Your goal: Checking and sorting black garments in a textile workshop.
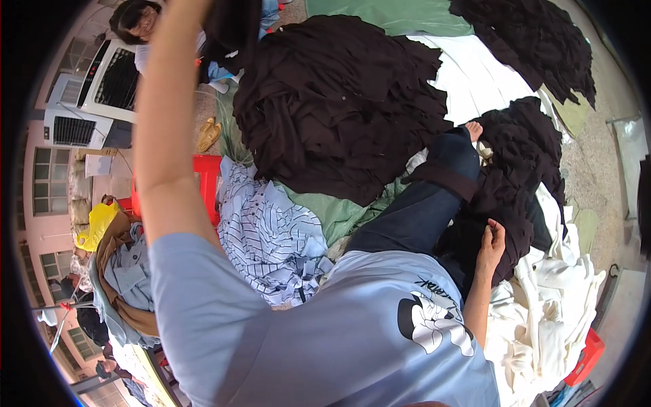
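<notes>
My left arm [166, 136] is raised toward the upper left, and its hand lies beyond the top edge. Beside that forearm hangs a dark cloth [232, 27]; whether the hand holds it is hidden. My right hand [494, 247] rests at the dark brown garments [512, 183] heaped along my right side. Its fingers are loosely bent and apart, and no held piece shows in them. Ahead of me lies a large heap of dark brown garments [339, 102]. My leg [413, 210] stretches out between the two heaps, with a dark strip of cloth across it.
Striped blue-and-white shirts [268, 230] lie at my left before a red plastic stool [207, 180]. White garments [542, 312] are heaped at the near right. Another dark heap [536, 44] sits at the far right. A person [132, 24] is at the upper left, near white air coolers [112, 78].
</notes>
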A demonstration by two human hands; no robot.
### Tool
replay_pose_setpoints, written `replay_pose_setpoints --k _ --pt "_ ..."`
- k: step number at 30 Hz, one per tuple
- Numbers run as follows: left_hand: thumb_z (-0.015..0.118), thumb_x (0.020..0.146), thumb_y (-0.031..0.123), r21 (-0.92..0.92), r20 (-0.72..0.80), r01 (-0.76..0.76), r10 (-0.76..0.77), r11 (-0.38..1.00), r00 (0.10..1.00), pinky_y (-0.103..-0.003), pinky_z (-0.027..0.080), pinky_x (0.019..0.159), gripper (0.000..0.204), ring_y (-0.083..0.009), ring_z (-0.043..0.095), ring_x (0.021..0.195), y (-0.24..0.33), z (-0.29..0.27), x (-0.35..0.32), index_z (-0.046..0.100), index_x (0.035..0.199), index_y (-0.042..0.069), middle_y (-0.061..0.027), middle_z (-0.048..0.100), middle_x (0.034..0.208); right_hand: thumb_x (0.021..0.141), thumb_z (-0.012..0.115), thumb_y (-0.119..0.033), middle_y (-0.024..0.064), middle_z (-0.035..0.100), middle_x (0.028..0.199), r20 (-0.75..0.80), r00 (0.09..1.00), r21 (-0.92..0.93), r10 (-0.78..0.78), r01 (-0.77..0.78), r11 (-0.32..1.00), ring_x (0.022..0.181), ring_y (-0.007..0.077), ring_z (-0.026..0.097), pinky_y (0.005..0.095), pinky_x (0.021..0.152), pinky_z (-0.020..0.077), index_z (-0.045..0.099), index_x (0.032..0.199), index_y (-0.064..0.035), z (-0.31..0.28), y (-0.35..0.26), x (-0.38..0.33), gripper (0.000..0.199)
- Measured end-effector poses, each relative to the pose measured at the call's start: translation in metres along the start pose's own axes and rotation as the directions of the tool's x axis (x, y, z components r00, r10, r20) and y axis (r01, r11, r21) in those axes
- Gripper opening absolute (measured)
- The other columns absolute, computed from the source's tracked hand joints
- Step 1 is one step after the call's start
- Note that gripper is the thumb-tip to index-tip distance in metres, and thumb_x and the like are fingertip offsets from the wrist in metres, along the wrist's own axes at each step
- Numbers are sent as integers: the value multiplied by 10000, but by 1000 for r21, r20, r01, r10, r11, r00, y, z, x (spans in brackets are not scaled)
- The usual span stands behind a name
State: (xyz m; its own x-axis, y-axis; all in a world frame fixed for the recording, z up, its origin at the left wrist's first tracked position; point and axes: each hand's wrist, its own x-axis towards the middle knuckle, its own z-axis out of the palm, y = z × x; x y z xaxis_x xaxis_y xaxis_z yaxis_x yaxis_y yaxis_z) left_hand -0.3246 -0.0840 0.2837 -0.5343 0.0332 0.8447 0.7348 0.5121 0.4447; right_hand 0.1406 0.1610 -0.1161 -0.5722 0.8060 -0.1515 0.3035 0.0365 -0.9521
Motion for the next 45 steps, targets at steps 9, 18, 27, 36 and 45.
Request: replay_pose_setpoints --k 9,18,27,36,45 --pt "627 812 306 415 829 -323 -206 851 520 -467 452 908 394 -305 477 1183 -176 116 -324 679 1018 -26 -187 543 1234 953 532 -75 -35 560 885 67 997 -27 40 -38 999 743 43 457 172 666 364 598 1071 -10 -13 -23 -26 150" --pt "715 767 409 -154 982 342 107 927 152 -383 470 934 597 -286 602 1099 -14 118 -344 593 1192 7 -176 615 1190 788 671 -105 95 578 1031 -132 950 -606 -284 150 782 921 280 597 339 797 481 593 1081 -78 -32 -34 -27 304" --pt "652 850 134 33 993 830 79 556 -93 -229 399 571 220 -68 489 626 69 52 -330 599 1033 23 -8 548 700 742 723 -158 118 491 1215 -168 929 -779 -329 79 622 1131 342 476 402 892 447 561 1157 -80 -46 -28 -20 453" --pt "367 1011 415 -558 792 813 184 -169 582 -261 272 521 417 -51 355 508 48 -41 -212 652 956 114 111 425 605 840 658 -148 128 673 833 -330 934 -495 -138 -47 868 749 249 645 340 698 495 641 994 -56 -96 -14 -2 180" --pt "388 993 421 -656 737 753 166 -58 655 -246 313 534 394 -67 461 572 41 -88 -178 631 945 114 66 536 698 905 613 -57 48 649 915 -642 763 337 -77 371 865 730 87 596 176 633 448 612 1048 -6 -194 -58 -36 151"
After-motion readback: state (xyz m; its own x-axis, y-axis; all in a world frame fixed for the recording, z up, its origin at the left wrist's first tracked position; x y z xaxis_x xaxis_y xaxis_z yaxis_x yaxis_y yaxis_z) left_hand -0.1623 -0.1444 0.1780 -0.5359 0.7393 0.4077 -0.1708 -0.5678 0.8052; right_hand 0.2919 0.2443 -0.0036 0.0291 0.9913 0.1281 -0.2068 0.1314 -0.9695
